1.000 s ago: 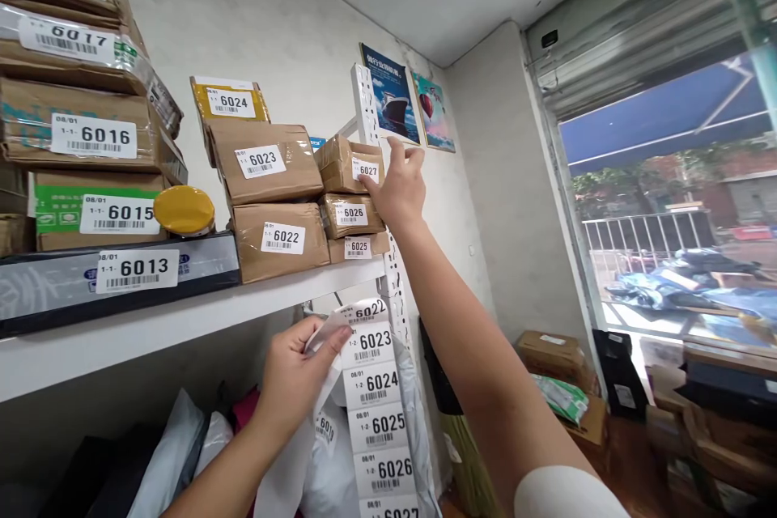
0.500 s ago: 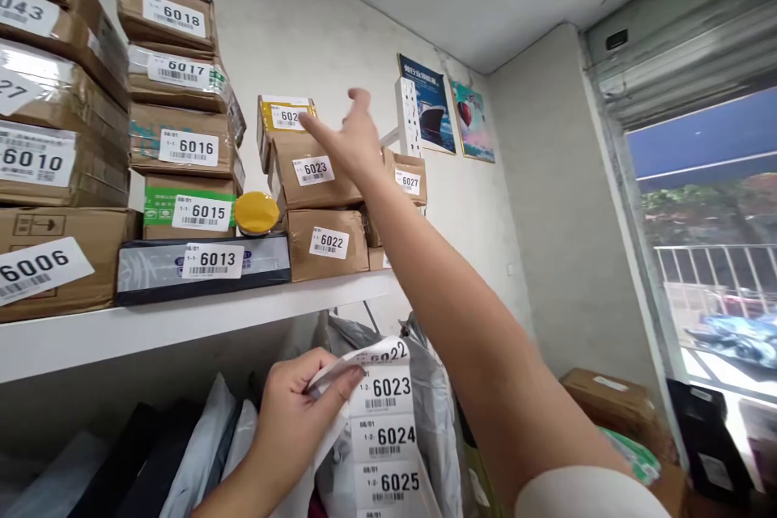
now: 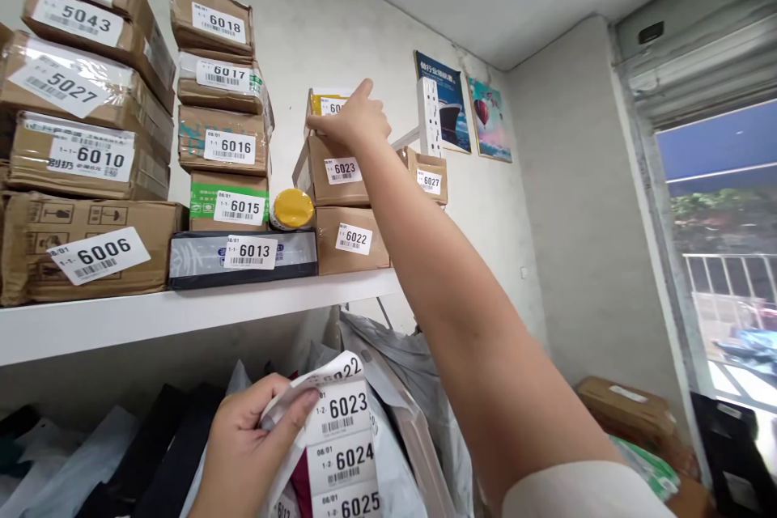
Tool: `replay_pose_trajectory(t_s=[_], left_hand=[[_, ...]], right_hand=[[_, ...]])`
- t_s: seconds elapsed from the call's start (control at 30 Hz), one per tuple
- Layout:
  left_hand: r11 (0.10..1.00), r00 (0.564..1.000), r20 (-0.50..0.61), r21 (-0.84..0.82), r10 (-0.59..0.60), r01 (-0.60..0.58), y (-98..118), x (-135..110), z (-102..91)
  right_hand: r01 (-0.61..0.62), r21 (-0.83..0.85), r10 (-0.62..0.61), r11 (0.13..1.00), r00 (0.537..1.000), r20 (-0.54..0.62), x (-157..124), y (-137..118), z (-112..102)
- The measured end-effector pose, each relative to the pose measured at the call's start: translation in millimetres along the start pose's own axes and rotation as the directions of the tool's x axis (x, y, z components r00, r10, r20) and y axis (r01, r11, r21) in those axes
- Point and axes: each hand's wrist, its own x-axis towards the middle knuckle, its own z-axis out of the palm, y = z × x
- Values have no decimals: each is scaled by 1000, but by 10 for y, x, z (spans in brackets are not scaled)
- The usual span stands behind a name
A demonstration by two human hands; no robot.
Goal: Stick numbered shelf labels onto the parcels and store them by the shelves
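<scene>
My left hand point(image 3: 255, 441) is closed on a strip of white number labels point(image 3: 341, 453) at the lower middle, pinching it near its curled top; the labels read 6022 to 6025. My right hand point(image 3: 355, 120) is raised at a small cardboard box point(image 3: 331, 104) with yellow tape, its thumb along the box's left edge and its fingers around the right; the hand hides most of that box. Under it a box marked 6023 point(image 3: 328, 193) rests on a box marked 6022 point(image 3: 343, 257). A box marked 6027 point(image 3: 430, 178) stands behind my right forearm.
Stacked labelled boxes point(image 3: 91, 150) and a yellow-lidded container point(image 3: 293, 209) stand along the white shelf point(image 3: 200, 320). Packed bags point(image 3: 146, 437) fill the space below. A perforated white post point(image 3: 429, 117) rises at the shelf's right end. More boxes point(image 3: 625, 406) lie at lower right.
My right hand has closed in on the yellow-taped box, which has shifted right on the 6023 box. The view has swung left. My left hand still holds the label strip.
</scene>
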Motion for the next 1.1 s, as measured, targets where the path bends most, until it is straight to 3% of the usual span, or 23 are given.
replay_pose_trajectory(t_s=[0.13,0.43,0.77,1.1], left_hand=[[999,999,15,-16,-33,33,45,-38,32],[999,999,32,-39,-33,34,102,-83,53],[999,1000,28,-42,-11,13,106,-97,55],[998,999,39,-61,-11,13,97,-77,80]], right_hand=[[6,-15,-5,1000,999,37,-129,83,-63],[5,-86,-4,996,1000,13,-583,121,30],[-88,-106,86,990,996,-16,-532,77,36],[-76,-17,75,997,997,-21,-564,20,5]])
